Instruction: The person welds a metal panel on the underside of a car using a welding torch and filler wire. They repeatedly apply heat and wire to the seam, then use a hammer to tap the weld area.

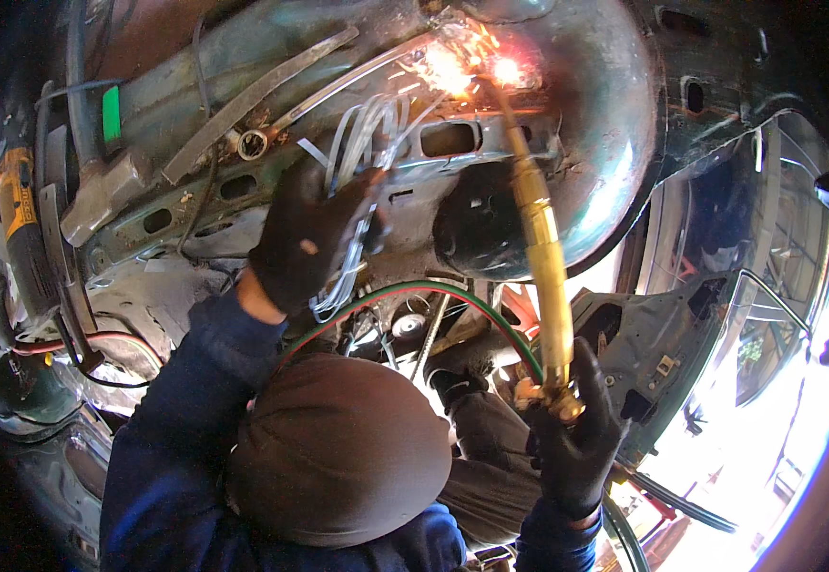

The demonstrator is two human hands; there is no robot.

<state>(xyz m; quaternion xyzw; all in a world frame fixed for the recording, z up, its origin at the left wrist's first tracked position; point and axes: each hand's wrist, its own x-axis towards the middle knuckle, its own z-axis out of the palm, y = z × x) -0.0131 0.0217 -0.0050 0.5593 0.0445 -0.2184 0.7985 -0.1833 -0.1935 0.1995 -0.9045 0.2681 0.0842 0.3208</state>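
Observation:
My left hand (pixel 314 229), in a black glove, is closed around a bundle of thin silvery wire (pixel 362 143). One wire end reaches up toward the glowing spot. Low on the right, my gloved right hand (pixel 576 434) grips a brass gas torch (pixel 546 253) by its valve end. The torch points up, its thin tip at a bright flame and flying sparks (pixel 462 71) on a car's metal body panel (pixel 610 114). Glare hides the metal under the flame. A red and green twin hose (pixel 433 286) arches between my hands.
A hammer (pixel 109 195), a yellow and black power tool (pixel 21 205), a flat metal strip (pixel 252 100) and a ring-ended metal tool (pixel 254 143) lie at the left. A dark cloth-covered head (pixel 338 448) blocks the lower middle. A car door (pixel 662 353) stands at the right.

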